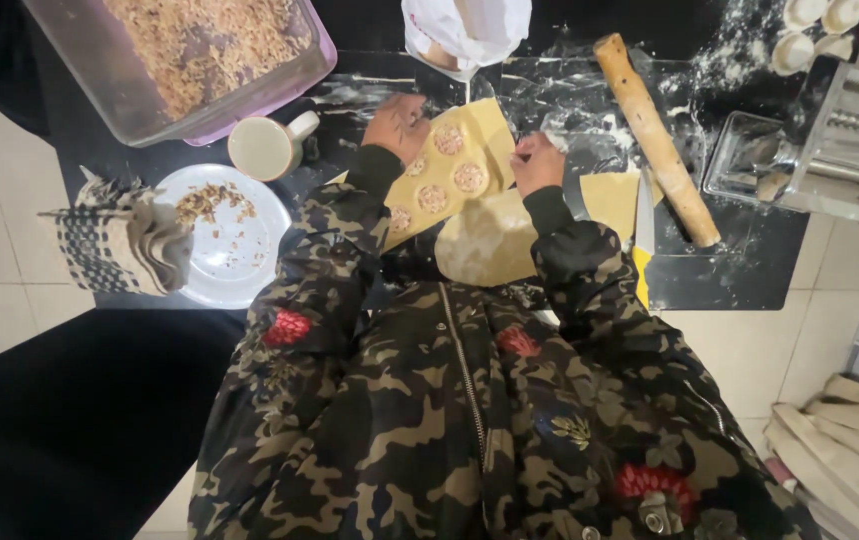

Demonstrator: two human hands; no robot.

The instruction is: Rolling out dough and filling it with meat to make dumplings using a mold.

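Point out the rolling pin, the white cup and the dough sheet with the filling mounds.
rolling pin (656, 138), head view, middle of its shaft
white cup (262, 148), head view, its contents
dough sheet (485, 140), head view, bare dough

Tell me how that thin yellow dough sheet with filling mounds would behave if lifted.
The thin yellow dough sheet probably flops: it already drapes over the black counter's edge. It likely tears easily, being so thin. The round filling mounds may slide off if it tilts.

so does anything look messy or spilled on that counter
Yes. White flour is smeared over the dark counter around the rolling pin, and filling crumbs lie scattered on the white plate. The dough sheet hangs over the counter's near edge.
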